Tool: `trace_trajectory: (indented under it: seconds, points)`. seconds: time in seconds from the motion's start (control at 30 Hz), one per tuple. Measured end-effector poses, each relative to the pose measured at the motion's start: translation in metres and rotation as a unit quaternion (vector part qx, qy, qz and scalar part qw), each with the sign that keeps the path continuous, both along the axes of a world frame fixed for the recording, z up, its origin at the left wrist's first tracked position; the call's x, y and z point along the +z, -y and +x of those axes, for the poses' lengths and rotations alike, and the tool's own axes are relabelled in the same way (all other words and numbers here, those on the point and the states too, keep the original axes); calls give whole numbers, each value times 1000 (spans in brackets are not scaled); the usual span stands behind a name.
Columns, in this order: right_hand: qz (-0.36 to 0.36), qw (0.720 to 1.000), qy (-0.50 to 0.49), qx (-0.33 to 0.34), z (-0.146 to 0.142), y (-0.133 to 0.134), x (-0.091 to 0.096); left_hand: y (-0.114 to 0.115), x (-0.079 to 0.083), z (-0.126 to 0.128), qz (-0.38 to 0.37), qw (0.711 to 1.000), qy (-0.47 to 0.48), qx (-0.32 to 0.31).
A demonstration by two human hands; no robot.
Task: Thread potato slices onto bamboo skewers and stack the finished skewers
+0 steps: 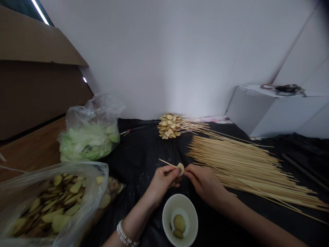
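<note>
In the middle, my left hand pinches a thin round potato slice between thumb and fingers. A bamboo skewer runs through or behind the slice, its thin end sticking out to the left over my left fingers. Just right of the slice, my right hand is closed with thumb and fingertips together, on the skewer's other side as far as I can see. Below both hands stands a white bowl with a few potato slices at its bottom.
An open plastic bag of potato slices lies front left, a bag of pale green vegetable behind it. Loaded skewers lie at the back. Many bare skewers spread right on black sheeting. A white box stands back right.
</note>
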State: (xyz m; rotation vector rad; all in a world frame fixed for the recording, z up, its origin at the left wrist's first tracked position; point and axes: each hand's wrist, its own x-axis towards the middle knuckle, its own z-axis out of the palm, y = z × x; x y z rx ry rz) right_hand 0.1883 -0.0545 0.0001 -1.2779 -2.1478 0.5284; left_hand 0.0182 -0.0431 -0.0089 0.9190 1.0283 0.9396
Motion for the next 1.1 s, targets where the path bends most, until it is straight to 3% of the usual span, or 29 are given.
trace_trajectory:
  seconds: [0.13, 0.27, 0.43, 0.67, 0.97, 1.1]
  points:
    - [40, 997, -52, -36, 4, -3, 1, -1, 6, -3, -24, 998, 36, 34]
    - [59, 994, -76, -57, 8, -5, 4, -5, 12, -9, -94, 986, 114, 79]
    - [64, 993, -79, -51, 6, -4, 3, -12, 14, -16, -188, 933, 282, 117]
    - [66, 994, -69, -44, 8, -6, 0, -13, 16, -21, -174, 905, 382, 71]
    - [76, 995, -57, -39, 8, -6, -1, -12, 17, -24, -175, 893, 412, 47]
    - [121, 992, 8, -19, 9, -4, 0, -13, 16, -26, -170, 895, 411, 48]
